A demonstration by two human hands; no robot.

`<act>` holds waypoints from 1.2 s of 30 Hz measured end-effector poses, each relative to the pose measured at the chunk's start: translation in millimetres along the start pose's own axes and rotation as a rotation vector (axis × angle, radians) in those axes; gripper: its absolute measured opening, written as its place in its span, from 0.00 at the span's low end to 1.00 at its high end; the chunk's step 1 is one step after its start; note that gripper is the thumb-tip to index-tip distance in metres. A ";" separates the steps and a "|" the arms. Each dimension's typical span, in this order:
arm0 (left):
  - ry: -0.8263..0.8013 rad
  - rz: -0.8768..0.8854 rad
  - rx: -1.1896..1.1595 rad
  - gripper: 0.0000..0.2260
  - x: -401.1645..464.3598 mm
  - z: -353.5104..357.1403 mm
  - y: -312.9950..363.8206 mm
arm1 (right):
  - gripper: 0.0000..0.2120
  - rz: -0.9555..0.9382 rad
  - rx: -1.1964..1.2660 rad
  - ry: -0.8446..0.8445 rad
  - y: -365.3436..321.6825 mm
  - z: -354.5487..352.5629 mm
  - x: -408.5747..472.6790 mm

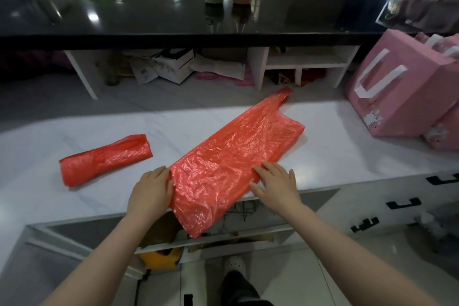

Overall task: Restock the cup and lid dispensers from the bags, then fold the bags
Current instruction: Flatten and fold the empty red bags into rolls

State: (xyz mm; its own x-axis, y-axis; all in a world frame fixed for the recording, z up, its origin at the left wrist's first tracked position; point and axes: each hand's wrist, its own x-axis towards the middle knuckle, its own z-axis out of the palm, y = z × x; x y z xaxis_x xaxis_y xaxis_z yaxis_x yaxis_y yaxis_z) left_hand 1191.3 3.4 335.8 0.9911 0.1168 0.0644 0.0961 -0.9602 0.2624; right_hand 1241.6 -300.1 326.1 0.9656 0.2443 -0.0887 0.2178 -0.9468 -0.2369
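Crinkly red plastic bag (231, 156) under hands (275, 186)

The left hand (151, 190) has its fingertips tucked behind the near left edge of the red bag (231, 156), so its grip there cannot be read, and the bag's near end droops past the bench (74, 201) front edge, covering part of the open shelf below. Both forearms run out of the bottom edge. The pink gift bags (400, 89) at the bench's far right corner are cut by the right edge, their small print is blurred, and the clutter in the cubbies (173, 67) under the dark counter is too dim to identify.
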 end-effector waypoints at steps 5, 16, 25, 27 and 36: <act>0.005 -0.057 0.007 0.16 -23.0 1.7 -15.1 | 0.28 -0.094 -0.006 -0.028 -16.2 2.1 10.8; -0.088 -0.139 -0.015 0.32 -51.9 -1.0 -25.9 | 0.22 -0.190 -0.065 -0.104 -30.1 -20.5 87.1; -0.083 0.128 0.140 0.52 -63.3 -0.4 -10.3 | 0.28 -0.042 -0.015 -0.022 9.7 -19.9 86.8; -0.060 0.121 0.171 0.50 -64.1 -1.0 -2.9 | 0.29 -0.011 0.045 -0.042 13.7 -20.2 86.0; -0.003 0.066 0.208 0.37 -65.5 1.4 9.1 | 0.23 -0.020 0.524 0.097 -5.4 -40.1 95.0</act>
State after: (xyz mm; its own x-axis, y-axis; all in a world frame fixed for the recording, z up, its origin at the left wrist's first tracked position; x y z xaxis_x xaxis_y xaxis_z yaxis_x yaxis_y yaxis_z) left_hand 1127.4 -13.3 332.7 0.9961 0.0513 0.0717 0.0476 -0.9974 0.0535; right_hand 1337.9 -280.2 357.8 0.9762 0.2169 0.0044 0.1596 -0.7044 -0.6917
